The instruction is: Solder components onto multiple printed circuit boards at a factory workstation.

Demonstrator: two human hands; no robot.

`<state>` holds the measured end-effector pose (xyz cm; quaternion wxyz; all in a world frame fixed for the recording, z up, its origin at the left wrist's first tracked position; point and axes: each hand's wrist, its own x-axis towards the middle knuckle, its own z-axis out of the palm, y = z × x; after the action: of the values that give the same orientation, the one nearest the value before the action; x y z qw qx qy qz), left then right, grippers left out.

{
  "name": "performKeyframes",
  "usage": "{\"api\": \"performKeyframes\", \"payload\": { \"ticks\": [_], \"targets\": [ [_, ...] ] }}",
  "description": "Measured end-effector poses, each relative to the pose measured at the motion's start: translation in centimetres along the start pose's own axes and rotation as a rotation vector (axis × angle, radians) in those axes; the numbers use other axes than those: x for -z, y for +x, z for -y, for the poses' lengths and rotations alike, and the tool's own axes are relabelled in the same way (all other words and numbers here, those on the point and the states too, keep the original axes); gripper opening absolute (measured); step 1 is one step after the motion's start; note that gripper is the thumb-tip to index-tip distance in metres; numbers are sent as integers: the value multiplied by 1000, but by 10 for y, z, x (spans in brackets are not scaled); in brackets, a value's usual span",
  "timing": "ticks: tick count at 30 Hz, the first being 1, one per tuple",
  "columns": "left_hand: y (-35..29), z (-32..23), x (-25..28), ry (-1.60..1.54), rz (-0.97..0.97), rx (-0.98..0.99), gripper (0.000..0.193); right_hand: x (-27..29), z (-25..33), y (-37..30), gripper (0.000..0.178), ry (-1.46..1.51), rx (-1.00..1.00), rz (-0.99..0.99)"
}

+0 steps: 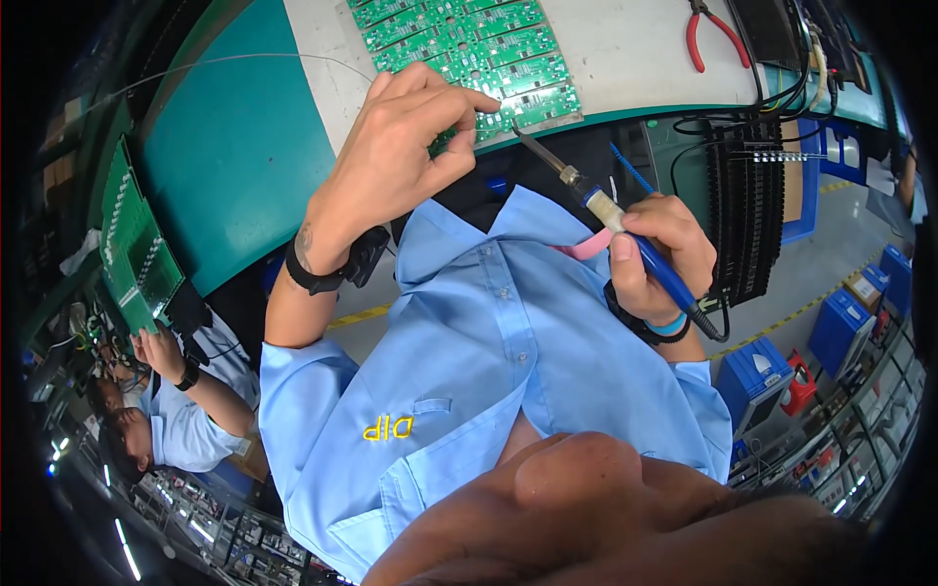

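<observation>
Bench (234, 166), green-topped, curves before you from 10 to 1 o'clock. Your circuit boards (479, 49) lie on it at 12 o'clock, in rows on a pale sheet close to its near edge, probably so that both your hands reach them easily. A black slatted rack (745, 215) stands off that edge at 2 o'clock. Your left hand (396, 146) arches over the boards at 11 o'clock, index finger reaching toward 3 and thumb bent inward; I cannot tell whether its fingers pinch anything. Your right hand (684, 234), toward 2 o'clock, has its fingers wrapped around a soldering iron (601, 207), gripping behind the metal shaft, likely to keep skin off the heat. The iron slants toward 10 o'clock, its tip just beside your left index finger; contact with the boards is unclear. Red-handled pliers (695, 41) rest between 1 and 2 o'clock, apart from the boards. A thin wire (293, 55) runs from 10 o'clock to behind your left hand.
</observation>
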<state>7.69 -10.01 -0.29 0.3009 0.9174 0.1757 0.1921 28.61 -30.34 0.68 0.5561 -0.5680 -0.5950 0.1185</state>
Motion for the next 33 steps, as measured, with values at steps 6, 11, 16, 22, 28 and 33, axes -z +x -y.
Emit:
{"api": "performKeyframes", "payload": {
  "ticks": [6,11,16,22,28,33],
  "targets": [
    [-2,2,-2,23,-14,3,31,-3,-3,2,22,-4,-2,14],
    [-1,0,-2,26,-31,2,33,-3,0,2,20,-17,-47,66],
    [-2,0,-1,31,-24,1,35,-5,-2,1,19,-22,-45,79],
    [-2,0,-2,33,-16,3,34,-4,-2,3,19,-29,-49,92],
    [-2,-3,-1,29,16,42,15,-5,0,3,18,-35,-55,89],
    [-3,-1,-3,41,-12,8,21,-5,1,4,18,-35,-56,97]
  ]
}}
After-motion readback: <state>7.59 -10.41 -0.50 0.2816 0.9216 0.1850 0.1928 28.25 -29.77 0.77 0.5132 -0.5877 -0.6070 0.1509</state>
